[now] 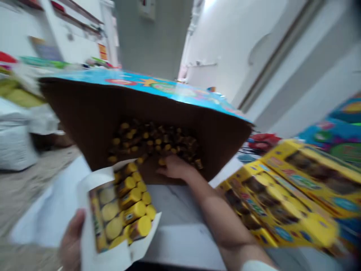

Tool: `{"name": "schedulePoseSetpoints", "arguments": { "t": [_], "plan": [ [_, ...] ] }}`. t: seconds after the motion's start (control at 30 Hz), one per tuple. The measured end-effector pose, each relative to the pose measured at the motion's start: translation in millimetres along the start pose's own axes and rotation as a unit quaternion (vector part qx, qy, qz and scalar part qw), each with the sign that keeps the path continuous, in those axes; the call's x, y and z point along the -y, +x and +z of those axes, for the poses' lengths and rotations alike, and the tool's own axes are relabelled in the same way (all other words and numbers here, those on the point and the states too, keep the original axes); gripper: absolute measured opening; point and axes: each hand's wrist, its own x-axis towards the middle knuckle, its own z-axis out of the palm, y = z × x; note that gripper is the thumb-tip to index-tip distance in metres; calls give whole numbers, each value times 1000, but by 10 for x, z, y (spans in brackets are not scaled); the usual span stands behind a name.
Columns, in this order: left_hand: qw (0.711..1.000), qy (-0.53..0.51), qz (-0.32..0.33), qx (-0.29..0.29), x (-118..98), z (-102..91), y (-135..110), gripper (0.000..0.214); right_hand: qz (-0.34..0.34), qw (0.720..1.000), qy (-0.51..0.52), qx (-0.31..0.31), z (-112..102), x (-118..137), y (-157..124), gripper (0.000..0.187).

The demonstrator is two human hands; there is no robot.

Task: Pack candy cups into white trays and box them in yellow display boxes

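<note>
Reaching into a blue-and-brown cardboard box (90, 116) with the right hand (176, 167).
Small yellow-capped cylindrical jars (158, 142) lie at and beyond its grip; blur hides whether that is closed. Near left, the left hand (72, 241) clamps a white jar-filled carton (114, 258), its long axis running near to far.

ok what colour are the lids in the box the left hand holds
The lids are yellow, seen best in the head view.
</note>
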Motion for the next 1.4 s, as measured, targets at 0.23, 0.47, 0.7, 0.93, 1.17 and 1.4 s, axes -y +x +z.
{"name": "schedulePoseSetpoints", "arguments": {
  "t": [0.23,0.47,0.7,0.93,1.17,1.4],
  "plan": [
    [996,60,53,-38,53,-38,-30,48,-24,969,182,-166,198,107,169,27],
    [998,19,43,-34,84,-36,-13,55,-105,840,419,-328,35,748,-248,14],
    [998,19,56,8,73,29,37,55,-101,838,369,-390,-14,820,-373,17],
    [995,27,84,50,97,60,-36,46,-242,903,195,-297,44,860,-306,17],
    [993,65,92,18,57,84,-26,42,-91,952,194,-220,-417,378,-373,19],
    [993,54,88,-52,102,5,-47,47,-163,956,140,-200,-189,771,-405,16]
  ]
}}
